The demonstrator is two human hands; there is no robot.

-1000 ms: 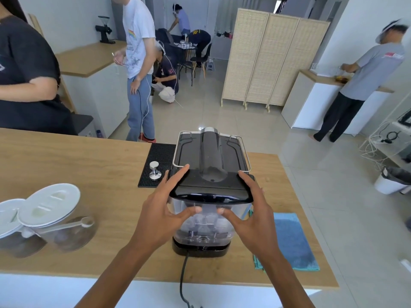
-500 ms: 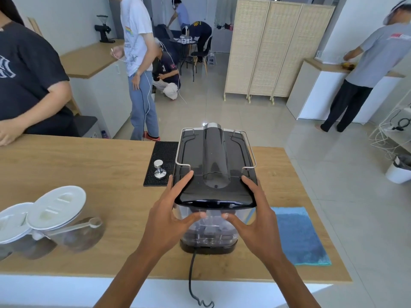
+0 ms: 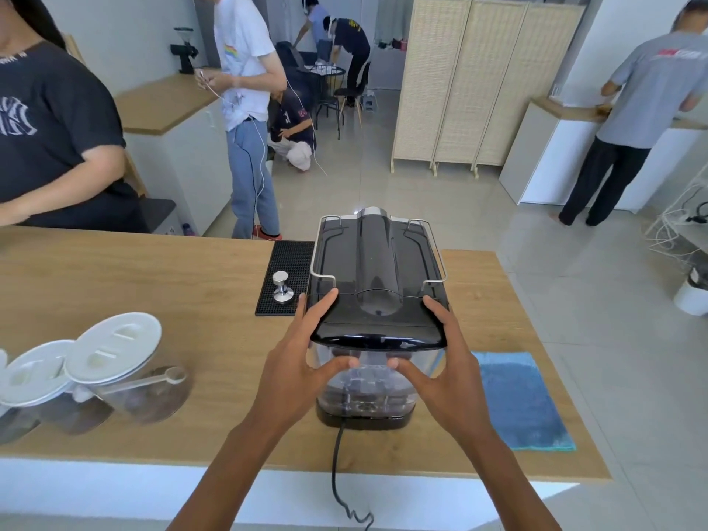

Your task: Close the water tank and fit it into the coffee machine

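The black coffee machine [image 3: 377,258] stands on the wooden counter with its back toward me. The clear water tank [image 3: 367,381] with a black lid [image 3: 377,331] sits against the machine's back, lid down. My left hand [image 3: 302,366] grips the tank's left side, thumb on the clear front and fingers along the lid edge. My right hand [image 3: 444,371] grips the right side in the same way. Whether the tank is fully seated I cannot tell.
A black mat [image 3: 285,262] with a metal tamper [image 3: 282,287] lies left of the machine. A blue cloth [image 3: 517,400] lies to the right. Lidded jars [image 3: 115,362] stand at near left. The power cord [image 3: 339,473] hangs over the counter's front edge. A person leans at far left.
Both hands kept hold of the tank; the lid's edge has closed up to the machine's top. My thumbs have drawn closer together on the tank's front. The view has shifted slightly.
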